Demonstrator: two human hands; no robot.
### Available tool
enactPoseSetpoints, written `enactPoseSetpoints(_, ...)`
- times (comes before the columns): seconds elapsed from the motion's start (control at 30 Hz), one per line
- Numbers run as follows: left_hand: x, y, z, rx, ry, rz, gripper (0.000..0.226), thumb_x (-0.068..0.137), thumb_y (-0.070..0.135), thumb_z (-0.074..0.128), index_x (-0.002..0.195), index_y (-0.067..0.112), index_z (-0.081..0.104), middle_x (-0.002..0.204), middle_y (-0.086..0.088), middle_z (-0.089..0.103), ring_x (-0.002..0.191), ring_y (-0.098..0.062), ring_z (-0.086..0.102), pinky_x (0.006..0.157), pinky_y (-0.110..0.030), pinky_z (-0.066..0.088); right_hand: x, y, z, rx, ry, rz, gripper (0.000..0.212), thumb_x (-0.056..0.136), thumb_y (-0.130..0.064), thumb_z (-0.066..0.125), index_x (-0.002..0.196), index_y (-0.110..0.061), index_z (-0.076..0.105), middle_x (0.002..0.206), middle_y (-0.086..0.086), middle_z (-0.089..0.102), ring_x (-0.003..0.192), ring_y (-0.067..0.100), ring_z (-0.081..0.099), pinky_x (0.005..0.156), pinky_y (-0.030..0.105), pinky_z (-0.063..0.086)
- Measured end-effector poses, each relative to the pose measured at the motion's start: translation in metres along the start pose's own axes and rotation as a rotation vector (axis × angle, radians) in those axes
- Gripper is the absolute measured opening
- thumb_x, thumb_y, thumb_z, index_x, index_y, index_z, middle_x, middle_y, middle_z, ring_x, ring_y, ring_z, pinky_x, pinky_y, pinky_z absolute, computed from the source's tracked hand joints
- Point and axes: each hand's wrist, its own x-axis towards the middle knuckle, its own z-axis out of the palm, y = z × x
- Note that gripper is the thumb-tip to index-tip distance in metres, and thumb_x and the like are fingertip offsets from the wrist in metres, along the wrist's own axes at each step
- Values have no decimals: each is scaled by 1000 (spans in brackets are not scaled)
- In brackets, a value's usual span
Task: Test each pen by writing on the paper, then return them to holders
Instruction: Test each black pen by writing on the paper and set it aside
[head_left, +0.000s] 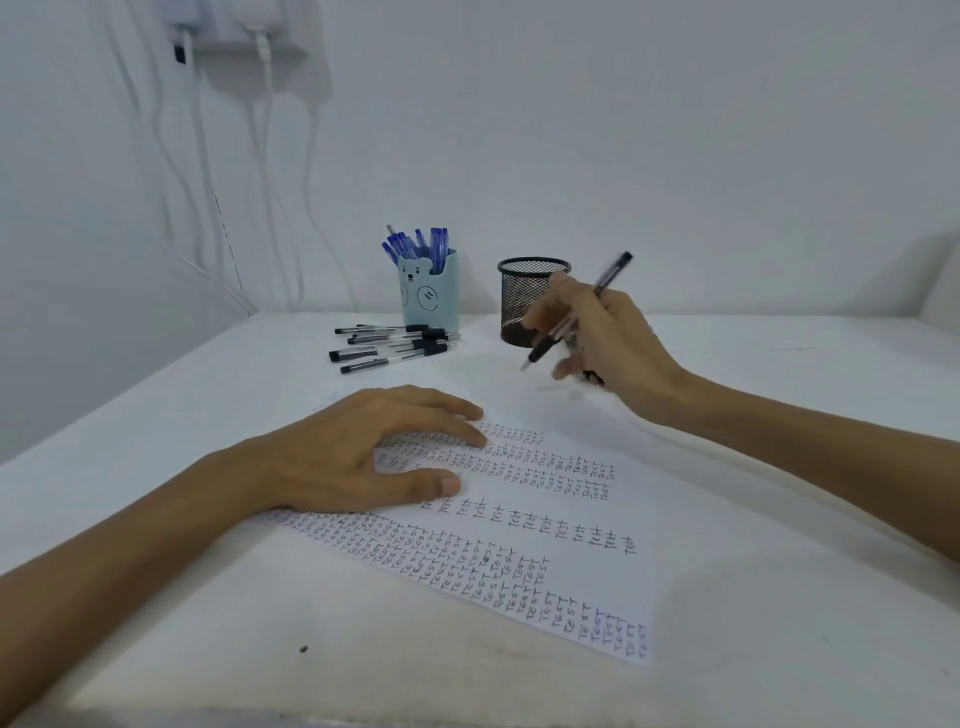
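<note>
A sheet of paper (545, 519) covered in rows of the word "TEST" lies on the white table. My left hand (358, 457) rests on its upper left part, fingers spread. My right hand (608, 332) grips a black pen (576, 312) above the paper's far edge, tip pointing down and left, just in front of the black mesh holder (530, 299). A light-blue bear holder (430, 293) stands left of it with several blue pens (418, 244) inside. Several black pens (389, 345) lie loose on the table in front of the bear holder.
The table (779, 467) ends at a wall behind the holders. White cables (270, 156) hang down the wall at the far left from a wall socket. The table's front edge runs along the bottom of the view.
</note>
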Motion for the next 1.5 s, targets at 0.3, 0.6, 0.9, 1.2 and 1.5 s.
enactPoseSetpoints(0.3,1,1,0,-5,-7,-16,44,96,54,67,139,45,61,153,27,48,143,2,44,118,-40,40,-18,21,-11,-2,-208,191,33,101,-32,62,92,-1,62,70,13,69,51,21,59,40,25,37)
enactPoseSetpoints(0.6,0,0,0,4,2,-5,42,97,53,67,138,47,60,153,28,47,143,2,45,117,-39,42,-31,13,-12,17,-349,215,20,103,-17,55,98,-1,67,72,12,66,55,18,53,38,21,32)
enactPoseSetpoints(0.9,0,0,-1,4,4,1,42,97,53,66,138,45,61,152,28,48,141,3,45,117,-35,42,-35,19,-13,-126,-300,102,19,90,-6,65,73,2,62,59,15,63,49,22,44,46,23,38)
enactPoseSetpoints(1.2,1,-1,-1,10,-3,14,41,98,55,64,138,46,60,153,28,47,142,2,45,116,-41,43,-34,21,-12,-194,-312,53,14,78,-17,66,69,-6,65,58,13,65,58,26,54,65,41,48)
enactPoseSetpoints(1.5,1,0,-1,11,0,18,42,98,56,63,138,45,60,152,28,48,142,1,46,115,-41,44,-36,16,-12,-218,-311,42,17,86,-4,67,69,-8,65,57,13,64,57,24,53,62,36,46)
